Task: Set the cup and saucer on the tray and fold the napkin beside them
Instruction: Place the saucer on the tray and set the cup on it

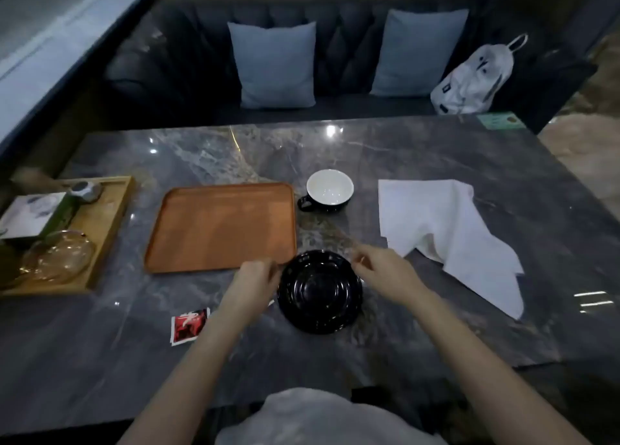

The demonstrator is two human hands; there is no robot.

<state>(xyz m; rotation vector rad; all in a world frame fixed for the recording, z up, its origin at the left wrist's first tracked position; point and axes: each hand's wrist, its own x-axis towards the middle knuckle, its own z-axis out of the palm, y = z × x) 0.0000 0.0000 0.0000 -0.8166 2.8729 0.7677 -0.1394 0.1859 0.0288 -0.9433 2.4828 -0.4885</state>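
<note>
Both hands reach to the black saucer (319, 292) on the grey marble table (419, 162): the left hand (255, 285) is at its left rim and the right hand (382, 273) at its right rim, fingers curled; motion blur hides whether they grip the rim or only touch it. Just left of the saucer, beyond the left hand, lies the brown tray (223, 226). A black cup (327, 189) with a white inside stands upright just beside the tray's far right corner. To the right, an unfolded white napkin (446, 233) lies rumpled. A red sachet (188, 325) lies near the left forearm. At the table's left edge a wooden tray (104, 230) holds a box (33, 214) and a glass vessel (57, 255). Beyond the table, two blue cushions (275, 63) and a white bag (476, 79) rest on a dark sofa (174, 58).
</note>
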